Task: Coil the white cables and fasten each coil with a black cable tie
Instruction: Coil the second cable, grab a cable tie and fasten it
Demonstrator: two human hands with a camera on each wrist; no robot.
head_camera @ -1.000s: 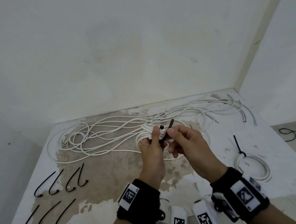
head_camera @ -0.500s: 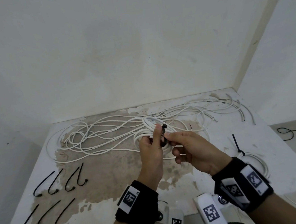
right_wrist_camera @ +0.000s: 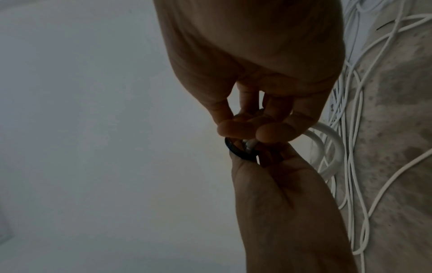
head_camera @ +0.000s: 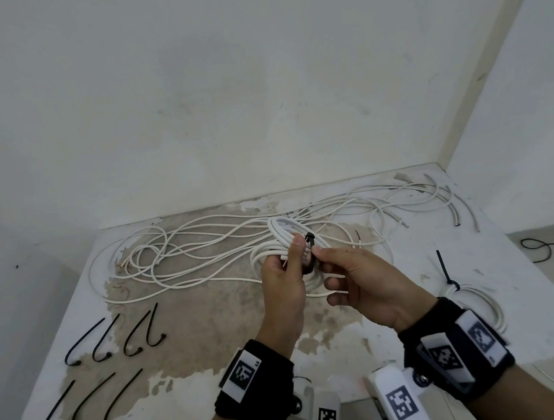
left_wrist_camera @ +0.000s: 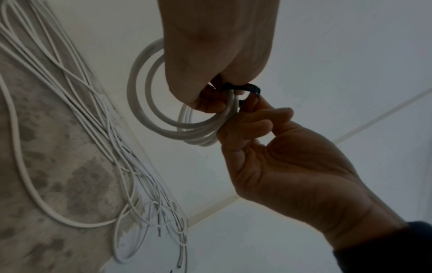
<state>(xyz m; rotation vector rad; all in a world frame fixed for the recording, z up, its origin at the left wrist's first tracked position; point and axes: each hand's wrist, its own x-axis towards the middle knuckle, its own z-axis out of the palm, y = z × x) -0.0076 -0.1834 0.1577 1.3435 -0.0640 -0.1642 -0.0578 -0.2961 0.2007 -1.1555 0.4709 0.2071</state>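
Above the middle of the table, my left hand (head_camera: 292,255) grips a small coil of white cable (head_camera: 281,229). A black cable tie (head_camera: 311,252) loops round the bundle beside the left thumb. My right hand (head_camera: 322,256) pinches the tie's lower part between thumb and forefinger. In the left wrist view the tie (left_wrist_camera: 249,89) crosses the coil (left_wrist_camera: 149,110) just under my left fingers, with the right hand (left_wrist_camera: 280,157) coming from below. The right wrist view shows the tie (right_wrist_camera: 238,154) as a dark loop between both hands. Whether the tie's tail is through its head is hidden.
Loose white cables (head_camera: 188,252) sprawl across the back of the stained table (head_camera: 213,334). Several spare black ties (head_camera: 112,337) lie in two rows at the front left. A tied coil (head_camera: 473,299) lies at the right edge. A black cord (head_camera: 543,245) runs on the floor.
The tie's tail, which stood upright a second ago, now bends round the coil into a loop. My right hand has dropped and turned, and the coil sits slightly higher.
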